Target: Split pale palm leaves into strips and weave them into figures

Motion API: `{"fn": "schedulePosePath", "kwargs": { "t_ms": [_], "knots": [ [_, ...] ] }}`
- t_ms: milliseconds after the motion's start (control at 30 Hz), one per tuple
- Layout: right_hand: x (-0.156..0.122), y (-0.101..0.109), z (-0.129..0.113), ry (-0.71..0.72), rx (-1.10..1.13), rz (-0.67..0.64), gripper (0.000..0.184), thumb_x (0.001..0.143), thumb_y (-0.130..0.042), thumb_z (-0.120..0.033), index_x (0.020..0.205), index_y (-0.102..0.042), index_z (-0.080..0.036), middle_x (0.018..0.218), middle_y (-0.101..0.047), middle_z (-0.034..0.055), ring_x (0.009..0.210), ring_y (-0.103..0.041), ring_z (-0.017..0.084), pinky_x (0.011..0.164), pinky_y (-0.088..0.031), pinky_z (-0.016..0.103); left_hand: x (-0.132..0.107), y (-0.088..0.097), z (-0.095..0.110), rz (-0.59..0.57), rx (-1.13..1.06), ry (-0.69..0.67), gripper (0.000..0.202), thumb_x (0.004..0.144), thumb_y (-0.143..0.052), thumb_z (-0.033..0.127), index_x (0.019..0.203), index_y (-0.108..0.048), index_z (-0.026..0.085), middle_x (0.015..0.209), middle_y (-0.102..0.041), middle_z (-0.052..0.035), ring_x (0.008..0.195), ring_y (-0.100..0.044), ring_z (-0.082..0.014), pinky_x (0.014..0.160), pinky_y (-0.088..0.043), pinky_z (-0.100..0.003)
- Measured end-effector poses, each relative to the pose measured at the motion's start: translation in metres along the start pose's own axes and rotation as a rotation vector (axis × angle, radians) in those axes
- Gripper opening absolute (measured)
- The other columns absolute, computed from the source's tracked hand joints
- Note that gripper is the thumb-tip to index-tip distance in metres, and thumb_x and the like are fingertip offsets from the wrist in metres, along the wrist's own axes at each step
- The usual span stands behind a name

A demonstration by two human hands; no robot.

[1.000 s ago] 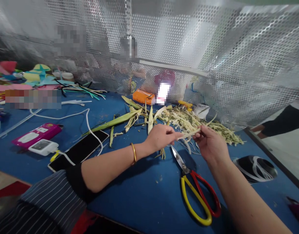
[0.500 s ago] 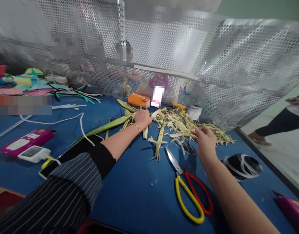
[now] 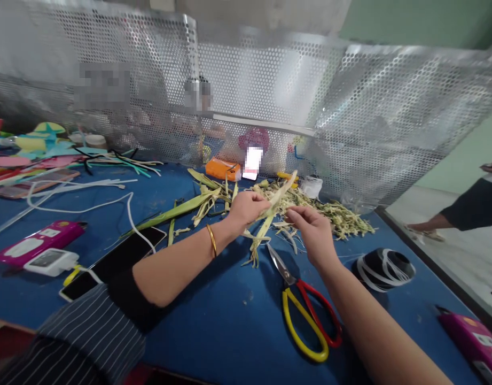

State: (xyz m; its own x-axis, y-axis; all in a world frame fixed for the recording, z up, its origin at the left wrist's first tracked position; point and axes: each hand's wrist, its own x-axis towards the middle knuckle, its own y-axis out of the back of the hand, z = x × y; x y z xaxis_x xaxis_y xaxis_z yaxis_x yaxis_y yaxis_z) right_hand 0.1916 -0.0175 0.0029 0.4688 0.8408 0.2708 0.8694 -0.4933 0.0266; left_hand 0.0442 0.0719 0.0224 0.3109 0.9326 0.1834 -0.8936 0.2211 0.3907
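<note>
A pale strip of corn husk (image 3: 284,191) is pinched in my left hand (image 3: 249,208), its free end slanting up to the right. My right hand (image 3: 313,229) is beside it, thumb and fingers pressed together; whatever is in that pinch is too small to make out. Behind both hands spreads a heap of shredded husk (image 3: 345,216). A tied husk piece (image 3: 262,238) lies on the table below the left hand. Scissors (image 3: 288,275) with one yellow and one red handle lie partly open between my forearms. Longer green husk leaves (image 3: 177,208) rest to the left.
A black spool with white cord (image 3: 385,270) stands at the right, near a purple power strip (image 3: 472,339). On the left are a dark phone (image 3: 117,262), a white charger (image 3: 51,261) and a cable. An orange packet (image 3: 223,169) and a lit phone (image 3: 252,162) are before the perforated screen (image 3: 262,85).
My left hand has moved right and nearer, bringing up the husk strip. My right hand has shifted left from the heap toward it. The view has turned slightly.
</note>
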Motion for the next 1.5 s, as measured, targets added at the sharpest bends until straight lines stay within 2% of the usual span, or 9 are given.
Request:
{"fn": "schedulePosePath", "kwargs": {
  "t_ms": [267,500,767,967,1100,1200,1267,1400,1500],
  "knots": [
    [-0.011,-0.009,-0.011,-0.17,0.255,0.009,0.026,0.055,-0.083,-0.036,0.059,-0.067,-0.016,0.052,-0.063,-0.002,0.049,-0.053,0.01,0.052,-0.041,0.023,-0.031,-0.009,0.001,-0.097,0.015,-0.157,0.017,0.068,-0.064,0.034,0.065,-0.066,0.017,0.061,-0.063,-0.0004,0.059,-0.053,-0.0133,0.055,-0.037,-0.024],
    [-0.009,-0.006,-0.013,-0.195,0.305,-0.031,0.026,0.05,-0.084,-0.035,0.056,-0.068,-0.016,0.048,-0.061,-0.0008,0.045,-0.051,0.011,0.047,-0.039,0.024,-0.039,-0.004,0.011,-0.333,-0.309,0.06,0.019,0.067,-0.069,0.033,0.072,-0.066,0.015,0.06,-0.058,0.003,0.054,-0.047,-0.0092,0.052,-0.035,-0.022],
    [-0.011,-0.006,-0.018,-0.109,0.305,0.016,0.017,0.06,-0.081,-0.03,0.061,-0.07,-0.017,0.052,-0.062,-0.0035,0.049,-0.052,0.008,0.05,-0.041,0.02,-0.035,0.001,0.006,-0.322,-0.096,-0.094,0.025,0.072,-0.067,0.036,0.059,-0.063,0.015,0.05,-0.052,0.0049,0.047,-0.041,-0.0073,0.046,-0.025,-0.021],
    [0.005,0.007,-0.014,-0.182,0.477,0.166,0.016,0.059,-0.079,-0.017,0.065,-0.065,-0.015,0.053,-0.064,-0.002,0.05,-0.062,0.01,0.048,-0.048,0.019,-0.03,0.004,0.009,-0.448,-0.49,0.2,0.025,0.078,-0.067,0.038,0.076,-0.073,0.014,0.079,-0.073,-0.0091,0.065,-0.064,-0.0142,0.057,-0.046,-0.025],
    [0.017,0.02,-0.015,-0.181,0.58,0.341,0.015,0.068,-0.07,-0.012,0.065,-0.057,-0.018,0.056,-0.064,-0.005,0.058,-0.067,0.009,0.054,-0.054,0.016,-0.013,0.008,-0.001,-0.222,-0.741,0.219,0.022,0.083,-0.063,0.032,0.094,-0.071,0.015,0.108,-0.071,-0.013,0.091,-0.068,-0.0175,0.079,-0.052,-0.028],
    [0.024,0.029,-0.013,-0.199,0.609,0.408,0.018,0.073,-0.064,-0.008,0.064,-0.053,-0.018,0.054,-0.062,-0.0061,0.06,-0.069,0.009,0.054,-0.054,0.015,-0.002,0.01,-0.014,-0.003,-0.559,0.159,0.029,0.081,-0.062,0.024,0.11,-0.066,0.017,0.121,-0.066,-0.0104,0.097,-0.065,-0.0163,0.078,-0.051,-0.026],
    [0.026,0.031,-0.009,-0.228,0.612,0.408,0.019,0.074,-0.063,-0.006,0.064,-0.052,-0.018,0.053,-0.062,-0.0058,0.059,-0.069,0.009,0.051,-0.054,0.014,0.0,0.01,-0.02,0.035,-0.392,0.16,0.027,0.078,-0.064,0.019,0.104,-0.068,0.014,0.111,-0.07,-0.0102,0.092,-0.065,-0.0169,0.073,-0.049,-0.026],
    [0.026,0.028,-0.003,-0.281,0.605,0.298,0.013,0.071,-0.067,-0.006,0.069,-0.059,-0.017,0.054,-0.063,-0.0051,0.048,-0.062,0.007,0.043,-0.05,0.013,-0.009,0.002,-0.019,-0.11,-0.332,0.121,0.017,0.067,-0.072,0.013,0.084,-0.074,0.014,0.083,-0.074,-0.0056,0.076,-0.064,-0.016,0.069,-0.047,-0.025],
    [0.021,0.021,-0.004,-0.262,0.604,0.153,0.016,0.064,-0.076,-0.008,0.071,-0.064,-0.017,0.056,-0.063,-0.0056,0.046,-0.057,0.005,0.045,-0.05,0.014,-0.02,-0.001,-0.008,-0.329,-0.442,0.087,0.028,0.079,-0.066,0.041,0.085,-0.074,0.015,0.087,-0.074,-0.0065,0.075,-0.064,-0.0161,0.065,-0.046,-0.025]
  ]
}}
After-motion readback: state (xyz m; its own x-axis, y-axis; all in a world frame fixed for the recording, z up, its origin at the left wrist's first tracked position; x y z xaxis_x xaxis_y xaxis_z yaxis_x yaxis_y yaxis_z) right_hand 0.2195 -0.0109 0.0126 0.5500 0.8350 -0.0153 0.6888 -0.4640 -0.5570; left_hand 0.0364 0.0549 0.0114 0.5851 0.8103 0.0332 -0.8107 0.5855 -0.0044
